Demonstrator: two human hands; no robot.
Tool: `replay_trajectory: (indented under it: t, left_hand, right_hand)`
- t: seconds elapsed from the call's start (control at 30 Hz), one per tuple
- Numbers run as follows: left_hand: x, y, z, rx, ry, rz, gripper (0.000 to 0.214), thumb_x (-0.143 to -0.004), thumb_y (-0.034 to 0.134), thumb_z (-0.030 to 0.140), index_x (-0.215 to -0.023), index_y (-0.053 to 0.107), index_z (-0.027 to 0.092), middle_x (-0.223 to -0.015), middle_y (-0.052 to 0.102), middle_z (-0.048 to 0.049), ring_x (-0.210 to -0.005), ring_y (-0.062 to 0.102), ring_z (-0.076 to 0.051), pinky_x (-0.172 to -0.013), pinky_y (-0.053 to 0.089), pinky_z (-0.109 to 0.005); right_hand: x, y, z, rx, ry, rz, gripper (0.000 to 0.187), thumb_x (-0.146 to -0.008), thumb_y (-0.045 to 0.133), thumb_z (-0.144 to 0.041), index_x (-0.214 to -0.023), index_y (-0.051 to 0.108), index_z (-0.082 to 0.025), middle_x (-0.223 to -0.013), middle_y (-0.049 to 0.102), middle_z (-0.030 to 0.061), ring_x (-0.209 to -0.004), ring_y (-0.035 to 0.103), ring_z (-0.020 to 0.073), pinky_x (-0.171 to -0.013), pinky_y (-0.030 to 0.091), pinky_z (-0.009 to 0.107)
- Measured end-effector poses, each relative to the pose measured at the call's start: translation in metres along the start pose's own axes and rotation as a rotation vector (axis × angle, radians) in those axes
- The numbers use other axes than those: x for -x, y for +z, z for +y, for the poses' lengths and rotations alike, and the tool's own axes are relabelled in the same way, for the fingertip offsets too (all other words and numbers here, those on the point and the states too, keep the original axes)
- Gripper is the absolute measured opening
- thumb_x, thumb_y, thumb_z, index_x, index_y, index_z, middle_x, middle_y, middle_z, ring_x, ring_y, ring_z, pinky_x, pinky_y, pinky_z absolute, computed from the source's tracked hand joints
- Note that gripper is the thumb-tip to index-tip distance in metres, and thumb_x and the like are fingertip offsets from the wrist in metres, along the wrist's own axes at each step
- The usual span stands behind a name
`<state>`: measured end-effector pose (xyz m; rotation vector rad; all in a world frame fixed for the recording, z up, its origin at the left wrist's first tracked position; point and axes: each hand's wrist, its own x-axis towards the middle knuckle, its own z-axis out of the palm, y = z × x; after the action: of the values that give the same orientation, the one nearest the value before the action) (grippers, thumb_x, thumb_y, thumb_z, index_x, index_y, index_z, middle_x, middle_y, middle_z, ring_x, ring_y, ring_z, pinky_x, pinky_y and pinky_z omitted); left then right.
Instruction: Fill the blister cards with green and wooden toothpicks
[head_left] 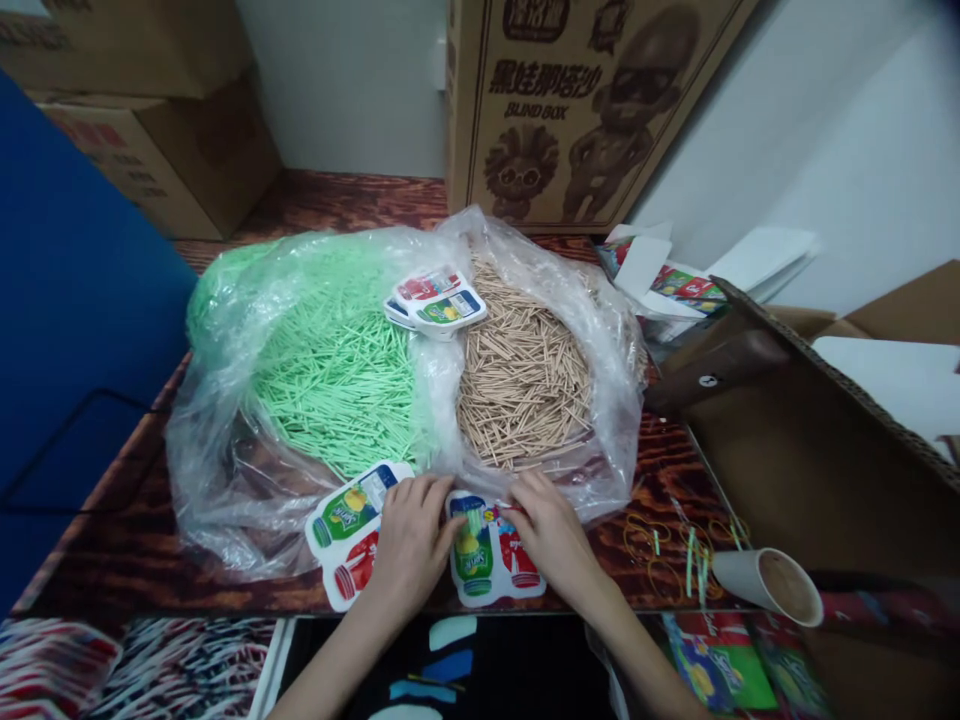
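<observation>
A white die-cut card printed with a green Sprite bottle and a red cola bottle lies at the table's front edge. My left hand pinches its upper left edge, thumb on the front. With thumb and fingers, my right hand grips the upper right part of the same card. A similar printed card lies tilted to the left, partly covered by my left hand. Just beyond the hands stand open clear plastic bags, one with light green sticks, the other with tan sticks.
More printed cards rest between the bags. At right are rubber bands, a few loose green sticks, a tilted paper cup and an open cardboard box. A large carton stands behind; a blue panel borders the left.
</observation>
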<state>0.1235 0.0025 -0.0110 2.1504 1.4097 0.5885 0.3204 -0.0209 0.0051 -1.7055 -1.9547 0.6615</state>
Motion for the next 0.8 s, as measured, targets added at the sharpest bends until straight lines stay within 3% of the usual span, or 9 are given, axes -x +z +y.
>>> replay_trajectory:
  t: [0.1, 0.2, 0.27, 0.33, 0.5, 0.6, 0.67, 0.73, 0.8]
  left_hand:
    - [0.002, -0.006, -0.003, 0.423, -0.093, 0.024, 0.055, -0.081, 0.063, 0.026, -0.133, 0.045, 0.023, -0.122, 0.059, -0.0096, -0.111, 0.055, -0.025, -0.094, 0.041, -0.041]
    - [-0.003, -0.013, -0.001, 0.707, -0.108, -0.032, 0.03, -0.08, 0.063, 0.028, -0.109, 0.064, 0.02, -0.1, 0.068, -0.0066, -0.093, 0.062, -0.022, -0.084, 0.047, -0.033]
    - [-0.008, -0.016, 0.001, 0.752, -0.054, -0.01, 0.013, -0.081, 0.062, 0.028, -0.085, 0.069, 0.017, -0.084, 0.067, -0.0051, -0.081, 0.062, -0.019, -0.076, 0.047, -0.03]
    - [-0.011, -0.019, 0.003, 0.739, -0.02, 0.042, 0.014, -0.082, 0.061, 0.027, -0.074, 0.066, 0.017, -0.075, 0.063, -0.0031, -0.074, 0.06, -0.017, -0.071, 0.045, -0.027]
    - [-0.008, -0.026, 0.012, 0.656, -0.016, 0.075, 0.016, -0.084, 0.059, 0.025, -0.07, 0.06, 0.017, -0.072, 0.059, -0.0012, -0.071, 0.055, -0.015, -0.068, 0.042, -0.026]
    - [-0.005, -0.029, 0.013, 0.797, -0.072, 0.062, 0.014, -0.08, 0.065, 0.029, -0.073, 0.061, 0.018, -0.071, 0.057, -0.0002, -0.07, 0.053, -0.014, -0.067, 0.041, -0.025]
    - [-0.006, -0.03, 0.008, 1.046, -0.142, -0.032, 0.027, -0.074, 0.069, 0.04, -0.089, 0.063, 0.019, -0.075, 0.057, -0.0001, -0.07, 0.054, -0.015, -0.064, 0.042, -0.024]
    - [-0.009, -0.03, 0.002, 1.252, -0.183, -0.231, 0.053, -0.066, 0.073, 0.051, -0.107, 0.062, 0.02, -0.088, 0.061, -0.0033, -0.078, 0.057, -0.018, -0.067, 0.045, -0.026]
    - [-0.012, -0.029, -0.004, 1.277, -0.181, -0.417, 0.063, -0.059, 0.078, 0.051, -0.111, 0.063, 0.019, -0.101, 0.063, -0.0066, -0.09, 0.058, -0.023, -0.077, 0.046, -0.03]
  right_hand:
    - [0.007, -0.018, -0.013, -0.291, -0.089, 0.084, 0.015, -0.088, 0.048, -0.011, -0.078, 0.052, -0.02, -0.079, 0.051, 0.0019, -0.078, 0.051, 0.0174, -0.069, 0.041, 0.029]
    - [0.008, -0.021, -0.017, -0.395, -0.157, 0.167, 0.016, -0.088, 0.046, -0.009, -0.08, 0.053, -0.02, -0.078, 0.052, 0.0012, -0.076, 0.051, 0.016, -0.068, 0.039, 0.028]
    - [0.007, -0.017, -0.018, -0.42, -0.16, 0.175, 0.016, -0.088, 0.046, -0.008, -0.081, 0.054, -0.02, -0.079, 0.053, 0.0011, -0.076, 0.052, 0.0158, -0.069, 0.04, 0.028]
    - [0.006, -0.014, -0.02, -0.432, -0.144, 0.164, 0.016, -0.088, 0.046, -0.008, -0.081, 0.054, -0.02, -0.078, 0.054, 0.0007, -0.076, 0.053, 0.0157, -0.069, 0.04, 0.027]
    - [0.006, -0.017, -0.036, -0.294, -0.109, 0.06, 0.007, -0.087, 0.055, -0.016, -0.091, 0.059, -0.021, -0.087, 0.061, 0.0029, -0.086, 0.055, 0.0184, -0.075, 0.041, 0.029]
    - [0.004, -0.02, -0.044, -0.25, -0.146, 0.041, 0.015, -0.09, 0.052, -0.016, -0.077, 0.058, -0.02, -0.077, 0.059, 0.0022, -0.077, 0.054, 0.0172, -0.069, 0.039, 0.028]
    - [0.001, -0.018, -0.047, -0.283, -0.144, 0.103, 0.02, -0.09, 0.051, -0.016, -0.07, 0.056, -0.019, -0.07, 0.056, 0.001, -0.07, 0.053, 0.0155, -0.064, 0.038, 0.026]
    - [-0.004, -0.013, -0.047, -0.317, -0.154, 0.15, 0.021, -0.089, 0.054, -0.017, -0.068, 0.055, -0.019, -0.066, 0.055, -0.0001, -0.065, 0.052, 0.0144, -0.061, 0.037, 0.026]
    - [-0.01, -0.005, -0.046, -0.315, -0.186, 0.175, 0.022, -0.088, 0.055, -0.02, -0.067, 0.055, -0.019, -0.064, 0.054, -0.0008, -0.063, 0.051, 0.014, -0.06, 0.036, 0.026]
